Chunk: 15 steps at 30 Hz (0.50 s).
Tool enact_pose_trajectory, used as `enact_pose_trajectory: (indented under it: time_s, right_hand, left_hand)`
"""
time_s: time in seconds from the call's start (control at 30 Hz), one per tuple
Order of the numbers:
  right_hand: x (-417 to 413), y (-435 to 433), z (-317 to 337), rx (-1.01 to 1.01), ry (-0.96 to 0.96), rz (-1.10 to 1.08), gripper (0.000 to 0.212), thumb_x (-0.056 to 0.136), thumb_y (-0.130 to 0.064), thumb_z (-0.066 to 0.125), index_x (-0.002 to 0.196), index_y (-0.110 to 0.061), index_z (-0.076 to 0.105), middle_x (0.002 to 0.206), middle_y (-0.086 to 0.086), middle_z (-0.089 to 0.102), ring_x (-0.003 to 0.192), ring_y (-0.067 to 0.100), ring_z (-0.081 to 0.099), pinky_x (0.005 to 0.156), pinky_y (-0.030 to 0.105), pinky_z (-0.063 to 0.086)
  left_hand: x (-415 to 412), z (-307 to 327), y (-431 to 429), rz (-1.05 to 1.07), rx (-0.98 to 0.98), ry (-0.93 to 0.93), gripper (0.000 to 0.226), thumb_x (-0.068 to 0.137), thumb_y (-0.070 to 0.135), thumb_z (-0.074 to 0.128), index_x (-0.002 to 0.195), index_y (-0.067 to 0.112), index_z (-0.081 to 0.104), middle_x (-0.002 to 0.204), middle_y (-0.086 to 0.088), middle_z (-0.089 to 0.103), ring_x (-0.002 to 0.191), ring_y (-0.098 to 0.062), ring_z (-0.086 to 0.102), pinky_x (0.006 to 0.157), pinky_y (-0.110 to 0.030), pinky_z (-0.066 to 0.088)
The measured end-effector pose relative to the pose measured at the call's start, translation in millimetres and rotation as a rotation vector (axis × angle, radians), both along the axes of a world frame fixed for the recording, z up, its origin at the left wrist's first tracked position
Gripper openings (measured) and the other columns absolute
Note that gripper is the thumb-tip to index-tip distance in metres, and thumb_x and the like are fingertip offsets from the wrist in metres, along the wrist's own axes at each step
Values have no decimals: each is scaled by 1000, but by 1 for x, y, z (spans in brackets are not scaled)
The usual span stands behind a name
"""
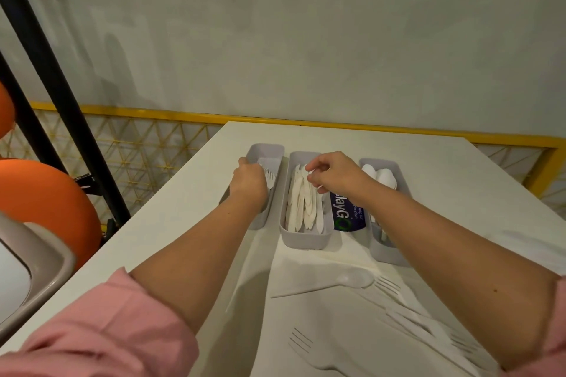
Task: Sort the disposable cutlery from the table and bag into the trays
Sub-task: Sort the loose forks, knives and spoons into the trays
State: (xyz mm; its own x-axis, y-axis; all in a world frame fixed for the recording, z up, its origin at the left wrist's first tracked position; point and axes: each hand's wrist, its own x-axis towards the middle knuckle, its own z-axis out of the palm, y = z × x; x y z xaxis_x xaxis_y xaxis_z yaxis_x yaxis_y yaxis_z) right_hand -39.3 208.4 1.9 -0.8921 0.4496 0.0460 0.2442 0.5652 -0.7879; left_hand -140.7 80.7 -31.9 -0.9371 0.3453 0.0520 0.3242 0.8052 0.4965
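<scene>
Reaching forward over the white table (pixel 190 193), both hands are working at three grey trays standing side by side. The left hand (pixel 248 185) is sitting inside the left tray (pixel 266 150), thumb lying on the tray's outer rim and fingers curling down round a white fork (pixel 269 176), whose tines are pointing away from the person. The right hand (pixel 335 173) is hovering over the far half of the middle tray (pixel 306 240), fingers bending inward and fingertips pinching the upper end of a white knife (pixel 310 175) – how firmly, I cannot tell. Beneath it, a batch of knives (pixel 301 208) is lying lengthwise in that tray. The right tray (pixel 386 254) is holding white spoons (pixel 381 176) and is passing partly under the right forearm. A blue-labelled packet (pixel 349 214) is lying between the middle and right trays. Nearer the person – between the two forearms – loose cutlery is lying on the table: one spoon (pixel 355 279) and several forks (pixel 428 326), well apart from either hand.
</scene>
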Motion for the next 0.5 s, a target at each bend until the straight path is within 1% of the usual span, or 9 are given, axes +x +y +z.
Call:
enact_pose_trajectory:
  time_s: [0.03, 0.1, 0.13, 0.17, 0.23, 0.3, 0.33, 0.4, 0.5]
  right_hand:
    - [1, 0, -1, -3, -5, 0, 26, 89, -3, 58, 114, -4, 61, 96, 10, 59, 85, 22, 59, 80, 30, 53]
    - [1, 0, -3, -8, -13, 5, 25, 89, -4, 58, 114, -4, 61, 95, 10, 59, 85, 21, 59, 82, 31, 53]
    - [1, -1, -3, -9, -17, 8, 25, 89, -4, 58, 114, -5, 61, 95, 10, 59, 84, 21, 59, 82, 31, 53]
    - [2, 0, -4, -10, -20, 11, 25, 89, -5, 58, 114, -5, 61, 95, 9, 59, 84, 21, 59, 82, 31, 53]
    - [4, -1, -4, -10, -24, 17, 25, 89, -5, 58, 114, -5, 61, 95, 8, 59, 85, 20, 59, 75, 26, 53]
    - [6, -2, -3, -9, -24, 24, 24, 90, -6, 58, 114, -5, 62, 98, 8, 60, 85, 19, 59, 67, 19, 51]
    - [8, -3, -2, -3, -25, 27, 24, 90, -6, 58, 114, -5, 62, 99, 9, 60, 85, 19, 59, 66, 17, 50]
    - [11, -4, 1, 9, -26, 30, 24, 90, -6, 58, 113, -5, 62, 100, 10, 61, 86, 19, 59, 66, 18, 50]
    - [19, -8, 8, 48, -29, 47, 23, 90, -7, 58, 113, -5, 62, 101, 12, 62, 84, 16, 58, 64, 19, 51]
  left_hand:
    - [-2, -2, 2, -13, -40, 11, 28, 91, 11, 48, 116, -1, 56, 121, -19, 51, 112, -31, 48, 88, -31, 44]
    - [-2, -2, 4, -46, -98, 33, 32, 91, 16, 49, 120, 5, 57, 121, -13, 54, 119, -29, 42, 97, -28, 41]
    - [-1, -4, 3, -73, -146, 33, 32, 91, 17, 49, 121, 7, 57, 121, -11, 56, 120, -29, 42, 101, -28, 39]
    - [0, -5, 4, -72, -151, 14, 32, 92, 16, 49, 121, 7, 57, 122, -12, 55, 119, -29, 44, 102, -28, 39]
    - [-3, -4, 4, -71, -149, 15, 32, 91, 10, 48, 121, 2, 56, 127, -17, 50, 119, -29, 46, 98, -30, 42]
    - [-4, -3, 3, -98, -204, 78, 36, 91, 11, 48, 125, -1, 53, 128, -18, 47, 122, -28, 42, 97, -30, 42]
    - [-4, -2, 3, -98, -198, 86, 37, 92, 12, 47, 126, -1, 51, 129, -18, 46, 123, -27, 42, 98, -31, 41]
    - [-5, 2, 2, -94, -168, 128, 37, 94, 13, 48, 129, -1, 49, 133, -18, 41, 121, -29, 44, 100, -32, 40]
    - [-2, 10, 2, -97, -103, 184, 39, 93, 9, 51, 130, 1, 49, 135, -17, 35, 118, -32, 46, 98, -36, 41]
